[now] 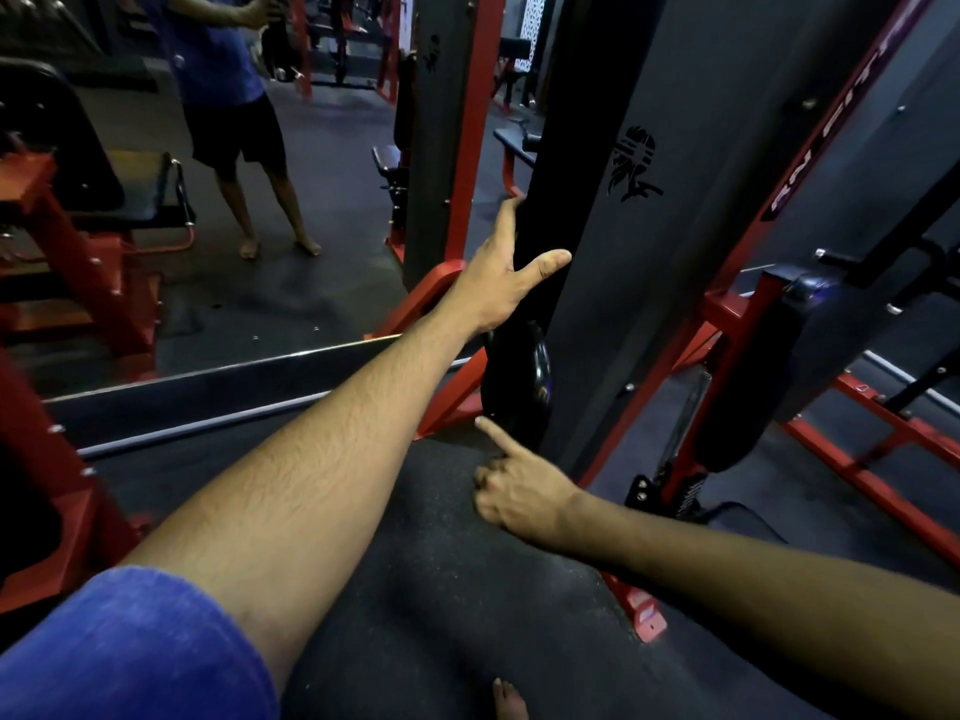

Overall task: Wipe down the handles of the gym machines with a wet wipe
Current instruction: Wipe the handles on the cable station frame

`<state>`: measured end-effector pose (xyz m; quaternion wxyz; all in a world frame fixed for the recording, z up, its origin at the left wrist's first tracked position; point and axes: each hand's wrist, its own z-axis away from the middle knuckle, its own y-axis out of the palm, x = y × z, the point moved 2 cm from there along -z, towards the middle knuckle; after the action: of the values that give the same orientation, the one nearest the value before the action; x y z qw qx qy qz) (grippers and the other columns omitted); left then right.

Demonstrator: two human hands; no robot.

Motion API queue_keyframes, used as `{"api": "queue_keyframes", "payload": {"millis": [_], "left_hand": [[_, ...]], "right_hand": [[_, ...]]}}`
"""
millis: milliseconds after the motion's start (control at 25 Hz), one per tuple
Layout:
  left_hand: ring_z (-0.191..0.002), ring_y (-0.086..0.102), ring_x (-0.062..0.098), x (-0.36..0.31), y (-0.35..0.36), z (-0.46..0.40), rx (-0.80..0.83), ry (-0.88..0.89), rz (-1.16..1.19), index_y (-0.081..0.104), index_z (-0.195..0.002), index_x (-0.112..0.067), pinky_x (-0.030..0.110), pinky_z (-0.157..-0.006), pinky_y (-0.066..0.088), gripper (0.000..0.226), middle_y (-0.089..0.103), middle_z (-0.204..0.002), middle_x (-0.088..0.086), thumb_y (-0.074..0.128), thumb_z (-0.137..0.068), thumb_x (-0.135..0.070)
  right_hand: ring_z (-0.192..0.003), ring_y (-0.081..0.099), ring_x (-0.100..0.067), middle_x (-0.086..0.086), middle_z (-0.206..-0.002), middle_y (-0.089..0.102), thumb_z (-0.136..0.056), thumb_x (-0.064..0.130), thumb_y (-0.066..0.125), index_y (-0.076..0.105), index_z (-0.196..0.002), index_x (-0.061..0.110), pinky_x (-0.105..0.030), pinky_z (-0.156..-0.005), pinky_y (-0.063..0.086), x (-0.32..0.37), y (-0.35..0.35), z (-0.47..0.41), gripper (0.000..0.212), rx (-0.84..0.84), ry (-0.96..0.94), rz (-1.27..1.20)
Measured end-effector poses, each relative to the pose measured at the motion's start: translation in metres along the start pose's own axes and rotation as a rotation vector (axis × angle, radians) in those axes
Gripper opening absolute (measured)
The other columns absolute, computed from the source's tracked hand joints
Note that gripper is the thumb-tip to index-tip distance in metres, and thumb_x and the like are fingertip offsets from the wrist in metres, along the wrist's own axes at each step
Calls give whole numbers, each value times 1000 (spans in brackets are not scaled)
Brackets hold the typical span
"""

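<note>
Handles are hard to pick out from where we stand, and no wet wipe shows in either of our hands. Nearest us, our right hand (519, 498) reaches low, its index finger stretched toward the black weight plate (517, 387) at the machine's foot while the other fingers curl in, gripping nothing. Higher and farther, our left hand (506, 275) is spread flat, fingers straight against the edge of the dark shroud panel (623, 200), thumb splayed across its face. To the right sits a black padded roller (748, 381) on the red frame (727, 314). We judge any grips here to be rigid bars, fixed and heavy-mounted, so we would wrap the wipe round the bar and slide along it; a damp wipe on smooth coating may slip. Beyond, a wall mirror (260, 304) reflects a standing person (223, 70).
</note>
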<state>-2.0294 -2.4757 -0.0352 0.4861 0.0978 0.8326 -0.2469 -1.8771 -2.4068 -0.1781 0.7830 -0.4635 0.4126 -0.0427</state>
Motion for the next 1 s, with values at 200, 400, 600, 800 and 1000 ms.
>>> {"api": "queue_keyframes", "payload": {"millis": [200, 400, 600, 800, 1000], "left_hand": [[-143, 40, 12, 1, -1, -1, -20, 27, -5, 17, -157, -18, 23, -113, 36, 81, 43, -157, 1, 66, -98, -42], [-133, 45, 5, 2, -2, 2, -64, 72, -24, 25, -152, -18, 2, -98, 36, 70, 48, -142, -8, 66, -99, -38], [-133, 45, 6, 1, 0, 2, -56, 60, -2, 25, -151, -20, 14, -105, 40, 68, 46, -141, -10, 66, -99, -37], [-131, 45, 3, -2, -2, 3, -62, 48, -7, 26, -149, -21, 1, -96, 37, 65, 45, -139, -14, 66, -99, -36], [-127, 46, -3, -4, -1, 6, -72, 54, -46, 25, -151, -16, -1, -97, 34, 67, 45, -140, -12, 65, -100, -33]], "right_hand": [[-70, 61, -23, -2, -71, 57, -88, 17, 58, 72, -75, 21, -64, -122, -3, 18, 11, -1, 20, -166, 87, -61], [-93, 60, -26, -4, -95, 63, -102, 17, 49, 72, -100, 11, -45, -94, 44, -40, -53, 48, 24, -616, 419, -309], [-80, 56, -29, -12, -96, 62, -106, 17, 43, 72, -101, 1, -41, -67, 46, -15, -31, 41, 33, -694, 522, -469], [-87, 60, -19, 1, -97, 52, -103, 14, 56, 72, -107, 10, -37, -75, 52, 29, 24, 39, 17, -806, 804, -886], [-81, 61, -8, 10, -89, 53, -84, -4, 70, 71, -89, 14, -16, -74, 49, 54, 37, 24, 19, -850, 1049, -1167]]}}
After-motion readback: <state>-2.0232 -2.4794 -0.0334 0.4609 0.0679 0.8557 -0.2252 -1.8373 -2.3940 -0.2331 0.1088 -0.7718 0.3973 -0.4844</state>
